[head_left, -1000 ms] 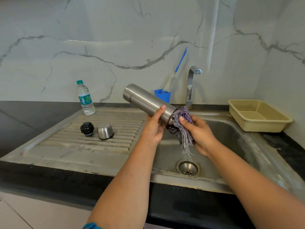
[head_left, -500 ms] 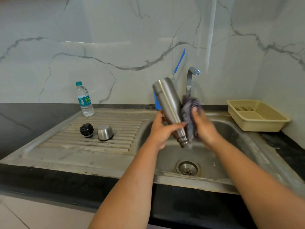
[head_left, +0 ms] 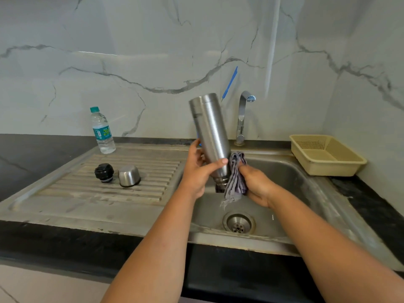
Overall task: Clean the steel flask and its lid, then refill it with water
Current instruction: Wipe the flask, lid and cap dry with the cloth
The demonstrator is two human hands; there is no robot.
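- left hand [head_left: 197, 169] wraps lower body of steel flask [head_left: 211, 136], thumb across the front, fingers curled behind
- right hand [head_left: 256, 185] bunches a striped grey-purple cloth [head_left: 237, 178] in curled fingers, cloth touching flask neck, frayed end hanging down
- flask held in air over sink basin [head_left: 290, 182], upside down: mouth points down toward the drain [head_left: 239, 222], base up; long axis near vertical, top tilted slightly left
- flask: smooth brushed metal cylinder, tapers to threaded neck
- open room under flask mouth down to basin floor; basin right wall and front rim well apart from both hands
- tap [head_left: 242, 117] just behind and right of flask, curved chrome spout, near the flask's upper part
- ribbed steel drainboard [head_left: 65, 191] left of basin; black stopper [head_left: 104, 172] and steel cap [head_left: 129, 176] side by side on it, cap mouth-down
- plastic water bottle [head_left: 101, 131] upright at drainboard back edge, green cap
- beige perforated plastic basket [head_left: 325, 154] on black worktop [head_left: 371, 204] at basin's right, by the side wall
- blue handle [head_left: 229, 83] pokes up behind flask; white marble wall behind
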